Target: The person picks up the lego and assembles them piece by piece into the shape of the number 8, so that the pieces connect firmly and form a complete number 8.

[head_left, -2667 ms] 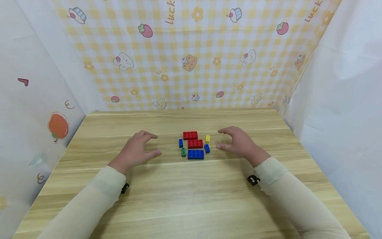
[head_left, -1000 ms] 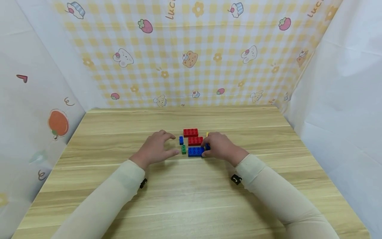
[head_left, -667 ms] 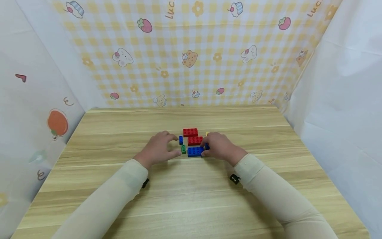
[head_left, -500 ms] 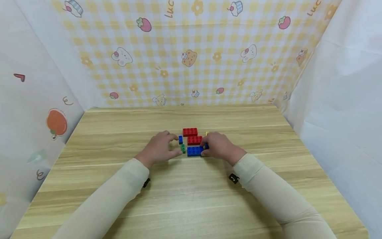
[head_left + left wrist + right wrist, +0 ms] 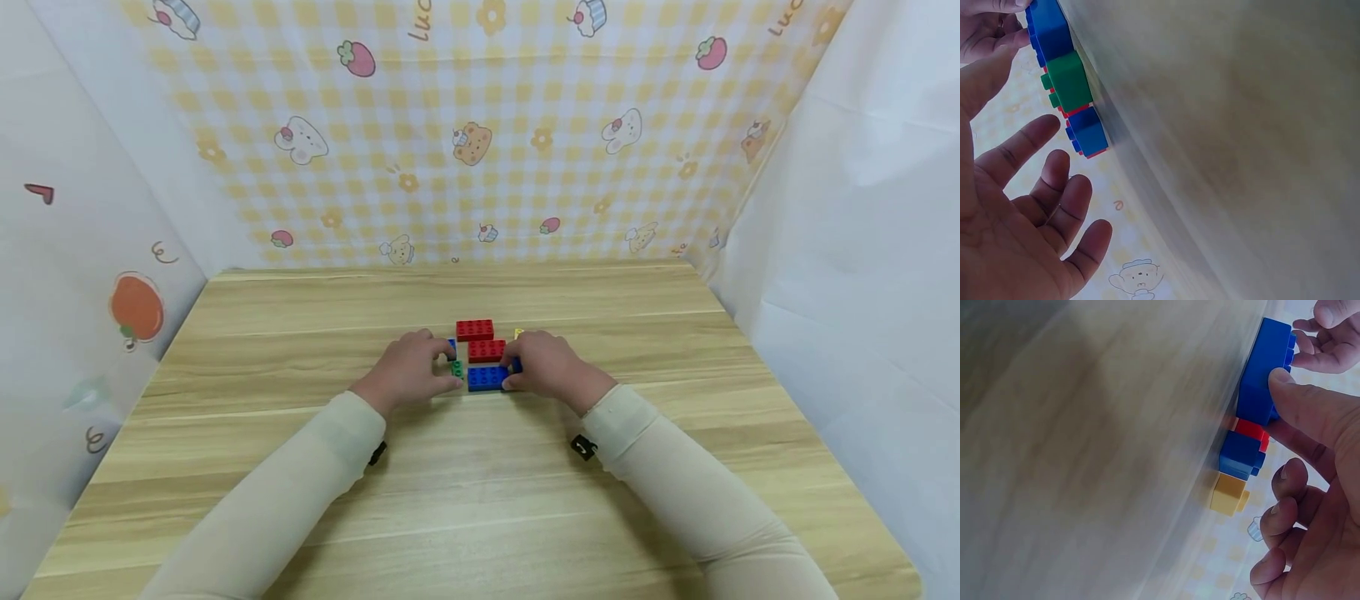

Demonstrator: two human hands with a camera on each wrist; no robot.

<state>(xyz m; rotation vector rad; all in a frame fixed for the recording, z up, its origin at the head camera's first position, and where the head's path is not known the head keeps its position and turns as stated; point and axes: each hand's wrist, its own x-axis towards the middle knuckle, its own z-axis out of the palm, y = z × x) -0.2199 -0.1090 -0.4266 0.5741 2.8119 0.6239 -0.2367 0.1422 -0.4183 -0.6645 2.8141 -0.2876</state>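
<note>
My right hand (image 5: pixel 551 368) pinches the right end of a large blue toy brick (image 5: pixel 484 379), thumb on its near side and index finger behind. To the left, my left hand (image 5: pixel 408 368) has its thumb and fingers parted around a small green brick (image 5: pixel 457 368) and a small blue brick (image 5: pixel 452 344), holding neither. In the left wrist view, its fingers stand apart from the green brick (image 5: pixel 1071 82). A second small blue brick (image 5: pixel 1238 454) and a yellow brick (image 5: pixel 1227 494) sit beside my right fingers, partly hidden in the head view.
Two large red bricks, a nearer one (image 5: pixel 486 351) and a farther one (image 5: pixel 475 330), lie behind the large blue brick on the wooden table (image 5: pixel 480 500). A yellow checked cloth (image 5: pixel 420 125) hangs at the table's back, with white cloths at both sides.
Both hands have come inward to the bricks from either side. My right hand has taken hold of the large blue brick. Lately my left hand has edged farther right.
</note>
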